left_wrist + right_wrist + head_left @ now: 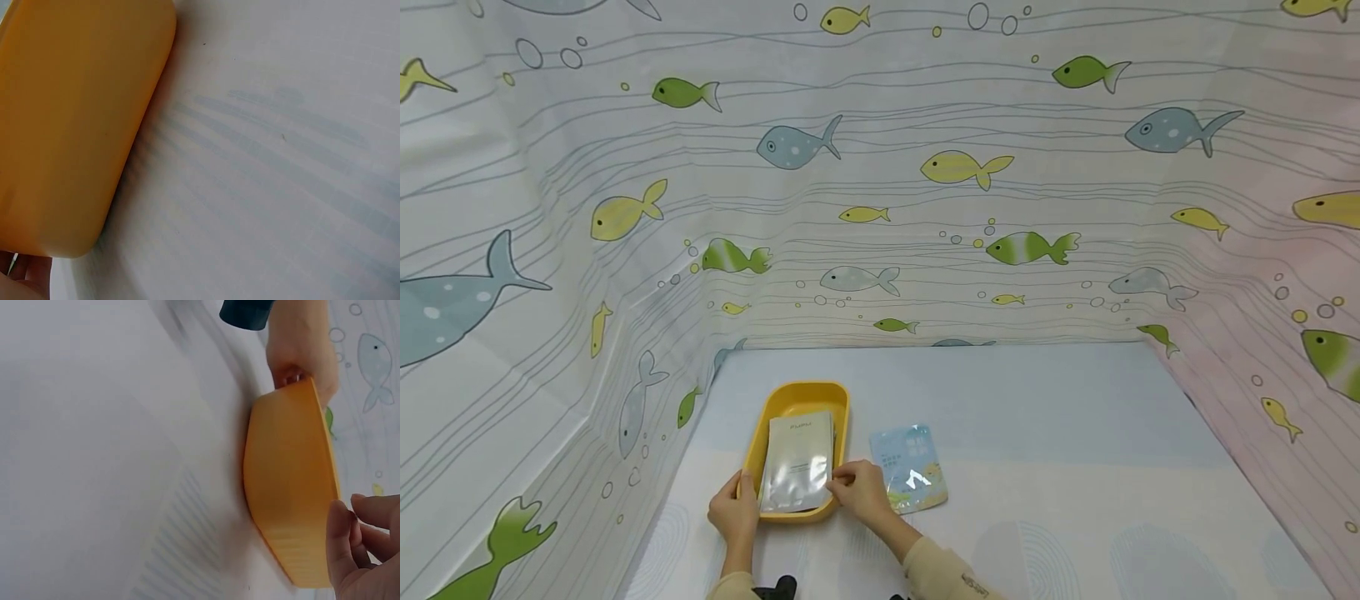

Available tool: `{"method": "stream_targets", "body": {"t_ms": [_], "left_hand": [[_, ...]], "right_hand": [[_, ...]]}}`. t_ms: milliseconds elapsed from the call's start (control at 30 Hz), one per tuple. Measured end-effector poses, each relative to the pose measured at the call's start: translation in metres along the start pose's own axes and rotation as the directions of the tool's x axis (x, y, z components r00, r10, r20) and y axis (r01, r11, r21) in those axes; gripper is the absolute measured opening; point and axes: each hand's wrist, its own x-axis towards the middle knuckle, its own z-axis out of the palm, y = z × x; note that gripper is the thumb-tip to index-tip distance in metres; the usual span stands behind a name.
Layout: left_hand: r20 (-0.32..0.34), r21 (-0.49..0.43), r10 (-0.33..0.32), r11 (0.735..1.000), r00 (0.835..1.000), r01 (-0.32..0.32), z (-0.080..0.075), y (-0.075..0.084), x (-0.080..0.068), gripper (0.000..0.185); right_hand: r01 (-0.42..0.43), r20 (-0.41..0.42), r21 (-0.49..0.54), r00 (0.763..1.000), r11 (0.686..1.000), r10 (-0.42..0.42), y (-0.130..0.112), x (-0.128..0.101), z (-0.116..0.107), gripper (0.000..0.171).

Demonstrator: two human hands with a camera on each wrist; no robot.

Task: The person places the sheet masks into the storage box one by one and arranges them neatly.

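Note:
A yellow tray [808, 387] lies on the table with a shiny silver sachet [797, 462] inside, its lower end over the near part of the tray. My left hand [734, 508] grips the tray's near left rim, thumb on top. My right hand [859, 490] is over the right rim, thumb and fingertips together at the sachet's right edge, seeming to pinch it. In the right wrist view its curled fingers [369, 515] hide whatever is between them. To the right lies a light blue packet [910, 467], flat on the table, partly behind the right hand.
The pale table [1037, 417] stretches off to the right. Fish-patterned sheeting [925, 250] stands around the back and both sides. A black device part [784, 587] shows by the left sleeve.

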Motion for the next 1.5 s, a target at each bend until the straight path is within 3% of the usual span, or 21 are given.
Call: {"method": "stream_targets", "body": {"t_ms": [133, 300, 400, 700, 900, 1233, 1500], "left_hand": [[0.0, -0.001, -0.005, 1.0, 1.0, 0.005, 0.0, 0.0, -0.001, 0.026], [0.0, -0.005, -0.005, 1.0, 1.0, 0.005, 0.001, 0.0, -0.001, 0.026], [0.0, -0.004, -0.003, 1.0, 1.0, 0.003, 0.0, -0.001, -0.001, 0.026], [-0.005, -0.002, -0.009, 1.0, 1.0, 0.009, -0.001, -0.002, 0.001, 0.026], [-0.002, -0.005, -0.013, 1.0, 1.0, 0.013, -0.001, -0.002, 0.0, 0.026], [0.011, -0.005, -0.019, 1.0, 1.0, 0.019, -0.002, -0.001, 0.001, 0.027], [0.002, -0.003, -0.016, 1.0, 1.0, 0.016, -0.002, 0.0, 0.0, 0.027]], "right_hand": [[0.026, -0.031, 0.025, 0.999, 0.999, -0.025, 0.011, -0.003, -0.008, 0.018], [0.041, -0.094, -0.067, 0.994, 0.997, -0.047, 0.025, -0.009, -0.028, 0.021], [0.017, -0.131, -0.114, 0.991, 0.993, -0.032, 0.031, -0.012, -0.041, 0.023], [-0.048, -0.229, -0.124, 0.973, 0.991, 0.019, 0.045, -0.017, -0.066, 0.019], [-0.078, -0.269, -0.155, 0.963, 0.985, 0.034, 0.051, -0.023, -0.078, 0.019], [-0.186, -0.367, -0.202, 0.924, 0.962, 0.102, 0.07, -0.038, -0.094, 0.022], [-0.219, -0.405, -0.257, 0.909, 0.941, 0.101, 0.08, -0.047, -0.102, 0.022]]}}
